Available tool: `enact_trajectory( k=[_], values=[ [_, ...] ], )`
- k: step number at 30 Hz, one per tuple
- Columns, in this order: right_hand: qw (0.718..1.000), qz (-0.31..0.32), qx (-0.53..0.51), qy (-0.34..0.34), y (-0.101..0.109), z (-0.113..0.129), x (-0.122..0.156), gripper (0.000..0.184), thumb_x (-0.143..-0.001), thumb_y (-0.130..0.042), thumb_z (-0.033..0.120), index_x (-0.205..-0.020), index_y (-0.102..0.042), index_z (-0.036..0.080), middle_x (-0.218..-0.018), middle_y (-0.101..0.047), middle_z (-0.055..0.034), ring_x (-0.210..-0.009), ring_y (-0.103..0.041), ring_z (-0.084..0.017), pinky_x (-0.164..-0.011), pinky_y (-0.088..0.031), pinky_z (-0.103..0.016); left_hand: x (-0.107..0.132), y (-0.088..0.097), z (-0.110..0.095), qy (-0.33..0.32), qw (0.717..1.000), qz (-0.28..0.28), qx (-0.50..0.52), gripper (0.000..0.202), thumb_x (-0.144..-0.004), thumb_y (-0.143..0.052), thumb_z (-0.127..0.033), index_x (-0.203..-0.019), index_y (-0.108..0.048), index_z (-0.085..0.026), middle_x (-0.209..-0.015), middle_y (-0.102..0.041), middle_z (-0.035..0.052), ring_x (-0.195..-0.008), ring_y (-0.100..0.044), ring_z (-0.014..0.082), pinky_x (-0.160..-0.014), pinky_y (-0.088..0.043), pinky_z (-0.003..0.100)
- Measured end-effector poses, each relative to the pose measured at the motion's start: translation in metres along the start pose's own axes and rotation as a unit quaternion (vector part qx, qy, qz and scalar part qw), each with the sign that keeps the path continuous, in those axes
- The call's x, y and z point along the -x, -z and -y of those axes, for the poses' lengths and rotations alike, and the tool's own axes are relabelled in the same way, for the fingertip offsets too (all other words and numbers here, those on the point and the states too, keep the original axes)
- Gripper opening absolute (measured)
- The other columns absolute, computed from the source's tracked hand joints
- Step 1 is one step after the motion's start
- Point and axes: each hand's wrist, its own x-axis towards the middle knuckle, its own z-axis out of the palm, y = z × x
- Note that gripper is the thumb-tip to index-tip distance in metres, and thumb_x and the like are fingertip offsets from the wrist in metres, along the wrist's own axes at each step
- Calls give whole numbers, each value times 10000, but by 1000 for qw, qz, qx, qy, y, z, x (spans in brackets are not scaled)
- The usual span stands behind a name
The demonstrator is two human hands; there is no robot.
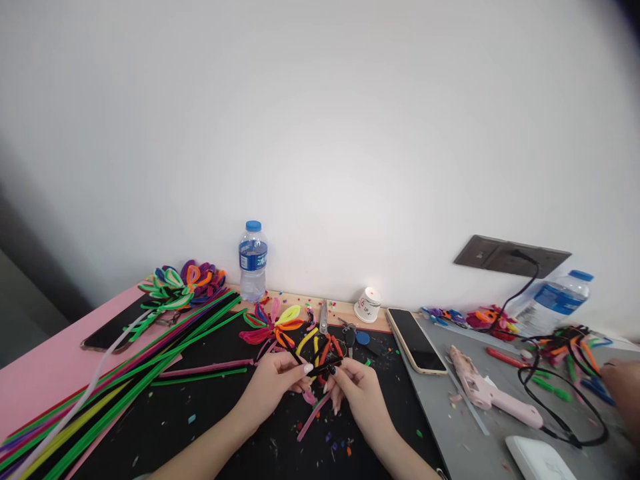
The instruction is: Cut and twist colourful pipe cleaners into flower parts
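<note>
Already, one bright fuzzy flower (274, 328) looks made; the left hand (286, 373) and right hand (351, 383) pinch a black fuzzy stick (324, 368), each grip closed, seemingly unfinished.

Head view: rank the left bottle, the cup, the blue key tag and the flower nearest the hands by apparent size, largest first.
1. Left bottle and flower: too alike to rank
2. Cup
3. Blue key tag
</note>
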Motion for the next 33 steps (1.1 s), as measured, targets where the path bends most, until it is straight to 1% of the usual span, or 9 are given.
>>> enact_trajectory(
  k=[4, 9, 12, 16, 18, 21, 26, 29, 33],
  values=[
    [1000, -2, -26, -13, 0, 4, 0, 331, -753, -572, 403, -560, -557, 135, -443, -570, 2, -337, -501, -91, -380, -426, -191, 0, -1, 3, -19, 999, 23, -26, 250, -711, -612, -355, -644, -633, -116, -575, -670, 33, -545, -625, 167, -557, -479, 257],
    [998, 5, -63, -30, 0, 2, 1, 325, -752, -587, 398, -583, -577, 122, -475, -588, -9, -357, -509, -87, -404, -448, -197, 4, -4, 1, -27, 996, 60, -62, 285, -734, -573, -377, -687, -641, -104, -565, -661, 46, -536, -608, 166, -552, -471, 258],
    [996, 10, -83, -42, 0, 1, 1, 321, -741, -603, 407, -594, -564, 125, -514, -603, -16, -374, -513, -88, -415, -452, -207, 6, -5, 1, -34, 992, 72, -101, 320, -752, -541, -396, -652, -624, -104, -552, -629, 38, -467, -552, 134, -479, -423, 223],
    [994, 26, -92, -50, 0, 2, 0, 347, -709, -622, 456, -618, -549, 130, -528, -602, -15, -378, -512, -92, -411, -448, -214, 10, -7, 0, -40, 981, 97, -162, 375, -789, -466, -440, -660, -613, -120, -495, -547, -8, -373, -440, 91, -399, -335, 193],
    [994, 34, -95, -49, 0, 1, 0, 360, -700, -626, 469, -613, -539, 131, -510, -589, -7, -380, -511, -92, -405, -440, -208, 12, -8, -5, -56, 973, 109, -197, 402, -812, -429, -441, -613, -594, -132, -461, -507, -25, -354, -389, 78, -396, -302, 189],
    [994, 44, -91, -45, 0, 1, 0, 362, -706, -622, 459, -588, -521, 133, -485, -575, 4, -366, -501, -84, -382, -408, -188, 15, -9, -11, -76, 965, 123, -218, 446, -827, -412, -432, -514, -542, -141, -423, -460, -35, -364, -358, 72, -432, -298, 191],
    [995, 42, -79, -51, 0, 2, 0, 352, -704, -623, 449, -582, -480, 151, -469, -562, 22, -341, -476, -78, -344, -371, -177, 16, -9, -8, -40, 967, 163, -189, 432, -819, -416, -460, -570, -553, -134, -418, -454, -38, -364, -311, 66, -413, -250, 188],
    [995, 37, -70, -55, -2, 3, 1, 362, -693, -626, 454, -571, -452, 162, -445, -540, 36, -321, -463, -75, -323, -351, -170, 16, -9, -5, -23, 968, 194, -160, 443, -814, -420, -469, -552, -540, -133, -415, -465, -29, -364, -306, 62, -407, -235, 185],
    [997, 35, -58, -42, -3, 5, 2, 359, -702, -614, 444, -564, -427, 171, -443, -540, 38, -304, -439, -64, -312, -336, -163, 17, -10, -8, 27, 967, 218, -129, 453, -780, -461, -496, -513, -527, -135, -388, -440, -37, -339, -297, 56, -383, -222, 184]
  ],
)
